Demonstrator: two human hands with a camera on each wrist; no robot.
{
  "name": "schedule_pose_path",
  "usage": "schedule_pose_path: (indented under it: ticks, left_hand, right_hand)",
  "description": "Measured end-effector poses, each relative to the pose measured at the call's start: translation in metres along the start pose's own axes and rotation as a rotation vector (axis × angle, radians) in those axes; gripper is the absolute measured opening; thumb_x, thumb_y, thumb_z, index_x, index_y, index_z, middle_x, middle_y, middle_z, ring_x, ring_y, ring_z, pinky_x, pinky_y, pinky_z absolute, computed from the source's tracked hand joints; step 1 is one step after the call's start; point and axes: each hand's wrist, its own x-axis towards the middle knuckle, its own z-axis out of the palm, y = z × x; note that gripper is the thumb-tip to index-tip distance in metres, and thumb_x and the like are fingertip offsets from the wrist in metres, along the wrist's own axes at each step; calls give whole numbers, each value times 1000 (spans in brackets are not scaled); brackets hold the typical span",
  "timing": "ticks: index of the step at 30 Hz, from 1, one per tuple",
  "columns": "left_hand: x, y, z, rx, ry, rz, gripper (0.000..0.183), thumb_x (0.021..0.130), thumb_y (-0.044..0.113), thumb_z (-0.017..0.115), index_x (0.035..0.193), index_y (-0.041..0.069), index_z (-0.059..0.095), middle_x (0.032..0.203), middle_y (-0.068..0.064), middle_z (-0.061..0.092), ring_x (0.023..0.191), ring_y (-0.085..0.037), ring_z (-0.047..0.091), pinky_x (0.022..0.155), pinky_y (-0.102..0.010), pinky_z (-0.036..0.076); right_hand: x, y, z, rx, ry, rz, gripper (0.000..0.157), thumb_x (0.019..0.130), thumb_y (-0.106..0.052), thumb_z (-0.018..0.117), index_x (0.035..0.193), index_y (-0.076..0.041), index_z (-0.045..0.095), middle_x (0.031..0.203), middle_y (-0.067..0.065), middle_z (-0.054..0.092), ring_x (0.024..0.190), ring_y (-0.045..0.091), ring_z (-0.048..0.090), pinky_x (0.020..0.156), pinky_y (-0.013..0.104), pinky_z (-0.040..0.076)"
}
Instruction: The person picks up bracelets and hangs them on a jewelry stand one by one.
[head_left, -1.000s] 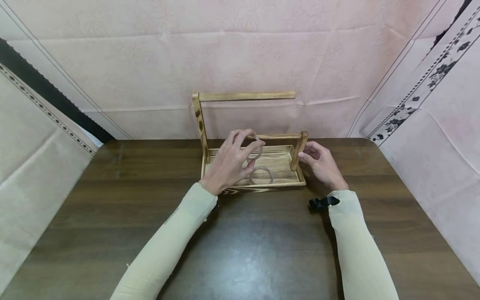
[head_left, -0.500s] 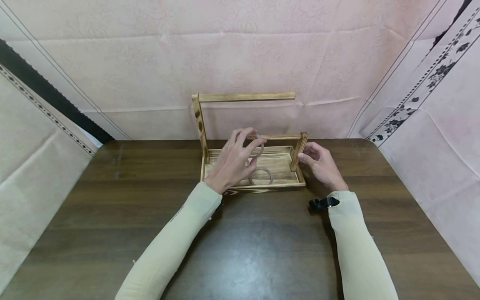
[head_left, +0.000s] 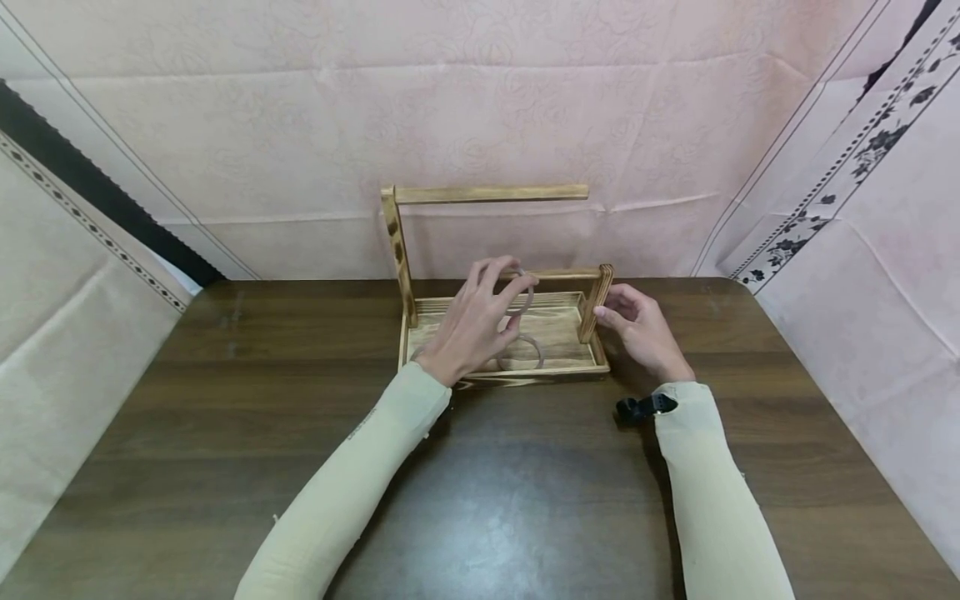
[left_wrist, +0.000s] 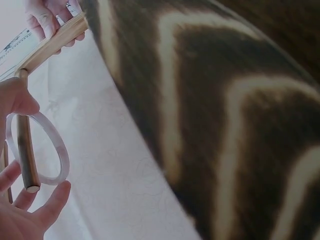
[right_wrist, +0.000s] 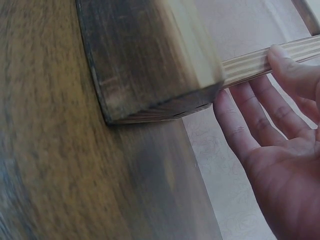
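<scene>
A wooden jewelry stand (head_left: 597, 308) with a shallow tray base has a tall upright with a long bar on the left and a short upright with a lower bar on the right. My left hand (head_left: 476, 323) pinches a pale translucent bangle (head_left: 532, 296) between thumb and fingers at the free end of the lower bar. In the left wrist view that bar (left_wrist: 26, 150) passes through the ring. My right hand (head_left: 643, 332) grips the short upright, thumb in front and fingers behind. A second bangle (head_left: 541, 357) lies in the tray, partly hidden by my left hand.
The stand rests near the back edge of a dark wooden table (head_left: 480, 492), close to a pale cloth backdrop (head_left: 487, 117). The long upper bar (head_left: 491, 194) runs above and behind my left hand. A black strap (head_left: 645, 407) shows at my right wrist.
My left hand has shifted slightly to the right with the bangle, toward the short upright. It now covers more of the bangle in the tray. My right hand keeps its grip.
</scene>
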Motion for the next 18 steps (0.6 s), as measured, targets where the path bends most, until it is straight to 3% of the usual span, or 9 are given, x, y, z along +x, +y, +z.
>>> schedule_pose_path:
  ticks: [10,18]
  left_hand:
    - [3,0,6,-28,-9,1,57,86,11,75,139,19,56,147,-15,47,131,-34,46,86,-37,61]
    - [4,-3,8,-70,-1,14,55,87,11,76,139,19,57,147,-15,47,133,-33,44,87,-35,61]
  right_hand:
    - [-1,1,0,-2,7,-9,31,102,-14,63,127,2,60,116,20,65,97,6,64,85,17,56]
    - [0,3,0,-24,14,-6,29,102,-16,63,126,0,60,117,18,66,99,7,64,85,15,55]
